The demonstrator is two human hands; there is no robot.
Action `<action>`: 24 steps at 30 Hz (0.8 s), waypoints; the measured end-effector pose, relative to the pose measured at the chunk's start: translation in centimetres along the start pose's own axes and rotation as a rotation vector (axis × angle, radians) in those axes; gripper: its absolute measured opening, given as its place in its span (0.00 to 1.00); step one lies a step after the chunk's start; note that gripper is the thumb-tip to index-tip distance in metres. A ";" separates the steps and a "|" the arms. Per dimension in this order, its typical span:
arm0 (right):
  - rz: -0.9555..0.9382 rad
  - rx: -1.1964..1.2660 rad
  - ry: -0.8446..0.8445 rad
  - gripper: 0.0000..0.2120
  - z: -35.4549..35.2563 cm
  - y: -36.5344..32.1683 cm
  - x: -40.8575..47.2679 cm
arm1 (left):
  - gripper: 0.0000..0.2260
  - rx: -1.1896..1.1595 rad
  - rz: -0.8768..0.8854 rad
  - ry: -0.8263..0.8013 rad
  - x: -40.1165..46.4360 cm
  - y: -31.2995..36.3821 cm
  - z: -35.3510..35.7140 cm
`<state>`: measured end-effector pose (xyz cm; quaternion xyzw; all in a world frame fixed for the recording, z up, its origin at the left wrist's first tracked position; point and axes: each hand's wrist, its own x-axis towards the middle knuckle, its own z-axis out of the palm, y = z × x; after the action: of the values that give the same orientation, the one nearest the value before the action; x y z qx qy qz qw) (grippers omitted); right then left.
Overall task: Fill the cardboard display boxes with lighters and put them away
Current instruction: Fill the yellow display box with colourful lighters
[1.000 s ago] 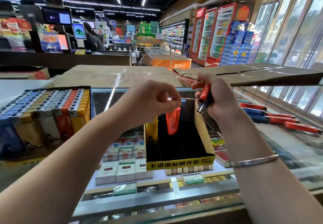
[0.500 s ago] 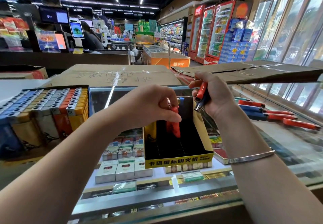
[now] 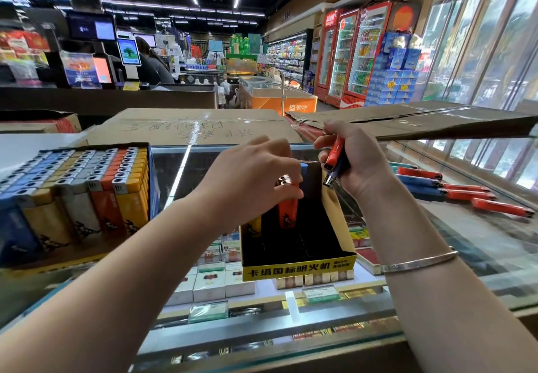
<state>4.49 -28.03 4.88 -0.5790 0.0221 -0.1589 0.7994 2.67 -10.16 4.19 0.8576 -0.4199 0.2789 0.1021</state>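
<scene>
A black and yellow cardboard display box (image 3: 300,269) stands on the glass counter, mostly unfilled. My left hand (image 3: 250,174) pinches the metal top of a red lighter (image 3: 288,211) that stands in the box's back rows, beside a yellow lighter (image 3: 254,225). A blue lighter (image 3: 304,170) shows at the back wall. My right hand (image 3: 353,163) hovers over the box's back right corner and grips a red lighter (image 3: 334,152) and a dark blue one (image 3: 334,176). A full display box (image 3: 72,195) of lighters sits at the left.
Several loose red and blue lighters (image 3: 454,192) lie on the glass counter (image 3: 480,235) at the right. Flattened cardboard boxes (image 3: 189,125) lie behind the counter. Cigarette packs (image 3: 209,279) fill the case under the glass. A person stands at the far checkout.
My left hand has lowered the red lighter from above the box down into a back slot. My right hand has barely moved with its two lighters.
</scene>
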 end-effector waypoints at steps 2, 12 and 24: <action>0.004 0.003 0.005 0.08 0.0 0.0 0.1 | 0.08 -0.012 -0.015 -0.040 0.0 -0.2 -0.3; 0.083 0.134 -0.080 0.04 0.4 -0.5 -0.4 | 0.10 -0.535 -0.198 -0.143 0.2 -0.9 -0.9; -0.031 0.036 -0.357 0.15 0.9 0.0 -0.6 | 0.17 -0.532 -0.121 0.207 0.2 -0.1 -0.5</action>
<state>4.11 -27.07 5.10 -0.5839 -0.1317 -0.0661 0.7983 2.63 -10.04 4.69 0.7912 -0.4138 0.2384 0.3820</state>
